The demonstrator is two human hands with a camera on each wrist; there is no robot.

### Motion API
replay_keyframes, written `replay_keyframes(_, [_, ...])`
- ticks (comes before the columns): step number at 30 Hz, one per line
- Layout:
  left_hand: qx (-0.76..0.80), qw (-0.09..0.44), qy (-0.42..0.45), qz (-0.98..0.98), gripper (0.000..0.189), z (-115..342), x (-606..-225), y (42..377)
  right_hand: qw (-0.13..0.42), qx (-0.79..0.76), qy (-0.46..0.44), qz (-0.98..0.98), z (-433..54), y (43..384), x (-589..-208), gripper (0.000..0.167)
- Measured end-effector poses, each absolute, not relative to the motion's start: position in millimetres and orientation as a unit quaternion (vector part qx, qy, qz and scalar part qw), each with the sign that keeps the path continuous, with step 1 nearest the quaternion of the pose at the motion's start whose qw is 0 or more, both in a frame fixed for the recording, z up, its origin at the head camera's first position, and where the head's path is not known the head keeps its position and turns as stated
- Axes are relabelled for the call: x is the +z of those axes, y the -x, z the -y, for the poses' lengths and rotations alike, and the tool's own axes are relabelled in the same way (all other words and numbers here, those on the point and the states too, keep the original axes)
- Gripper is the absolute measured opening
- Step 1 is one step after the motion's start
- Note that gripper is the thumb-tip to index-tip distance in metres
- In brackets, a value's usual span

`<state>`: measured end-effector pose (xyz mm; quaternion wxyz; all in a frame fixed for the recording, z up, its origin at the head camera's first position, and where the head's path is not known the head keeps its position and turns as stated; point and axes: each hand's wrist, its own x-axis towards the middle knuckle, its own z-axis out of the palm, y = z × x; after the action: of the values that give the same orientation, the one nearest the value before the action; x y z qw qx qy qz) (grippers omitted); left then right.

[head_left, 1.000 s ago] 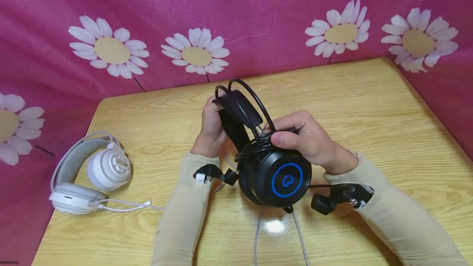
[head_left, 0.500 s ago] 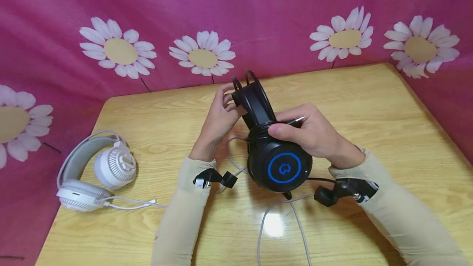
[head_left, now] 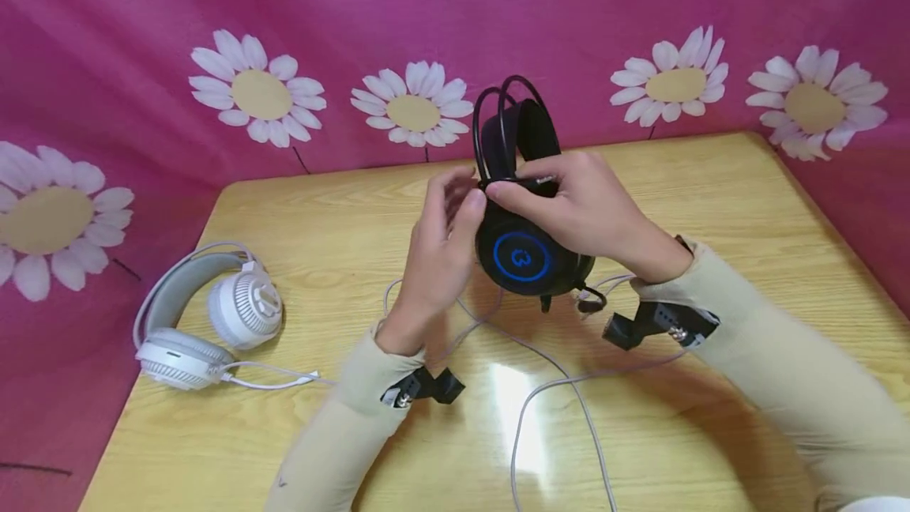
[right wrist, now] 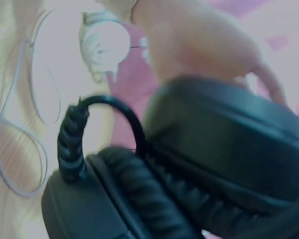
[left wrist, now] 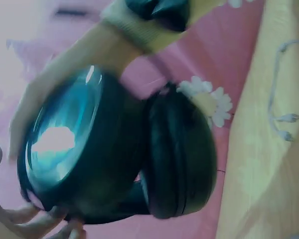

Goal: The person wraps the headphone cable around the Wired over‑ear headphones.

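In the head view a black over-ear headset with a blue ring and logo on its cup is held up over the table, headband toward the back. My right hand grips it from the right where the band meets the cup, thumb in front. A metal plug shows beside its index finger. My left hand is at the cup's left edge, fingers loosely bent and thumb tip close to the band. Both ear cups face each other in the left wrist view. The right wrist view shows a short curved black cord by the cups.
White headphones with grey padding lie at the left of the wooden table. Their thin cable ends in small plugs. A pale cable loops across the front middle. A pink curtain with daisies surrounds the table.
The headset has risen toward the back and turned, its headband now more upright. The left hand has shifted from the headband down to the cup's side, while the right hand has kept its hold.
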<state>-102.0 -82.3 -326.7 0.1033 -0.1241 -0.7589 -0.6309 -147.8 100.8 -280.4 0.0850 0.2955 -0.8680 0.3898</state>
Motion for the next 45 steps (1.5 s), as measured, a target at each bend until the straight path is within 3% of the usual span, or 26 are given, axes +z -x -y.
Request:
replay_keyframes(6, [-0.546,0.082,0.104,0.828,0.098,65.6,-336.2,96.4,0.09,0.335,-0.278,0.896,-84.0,164.2,-287.5,0.027])
replay_keyframes(11, [-0.531,0.052,0.065,0.843,0.125,59.5,-346.6,102.9,0.083,0.318,-0.297,0.897,-73.9,170.7,-296.9,0.028])
replay_keyframes(15, [-0.515,0.075,0.063,0.852,0.142,56.3,-357.0,110.0,0.081,0.304,-0.305,0.899,-67.4,171.1,-301.6,0.036])
replay_keyframes(25, [-0.484,0.167,0.088,0.854,0.128,56.8,-377.5,118.1,0.068,0.31,-0.298,0.9,-60.2,171.7,-307.2,0.047])
replay_keyframes(35, [-0.548,0.126,0.035,0.826,0.123,63.2,-385.8,127.8,0.029,0.303,-0.268,0.914,-68.0,181.1,-312.9,0.042])
replay_keyframes(38, [-0.586,0.119,0.005,0.802,0.122,67.9,-387.1,133.4,0.023,0.313,-0.252,0.916,-76.8,184.2,-316.3,0.052])
replay_keyframes(41, [-0.636,0.119,-0.016,0.762,0.119,73.5,-388.5,139.7,0.041,0.334,-0.225,0.914,-87.4,186.3,-322.3,0.059])
replay_keyframes(45, [-0.695,0.131,-0.031,0.706,0.111,81.7,-391.6,149.1,0.105,0.373,-0.19,0.902,-100.4,188.9,-333.6,0.058])
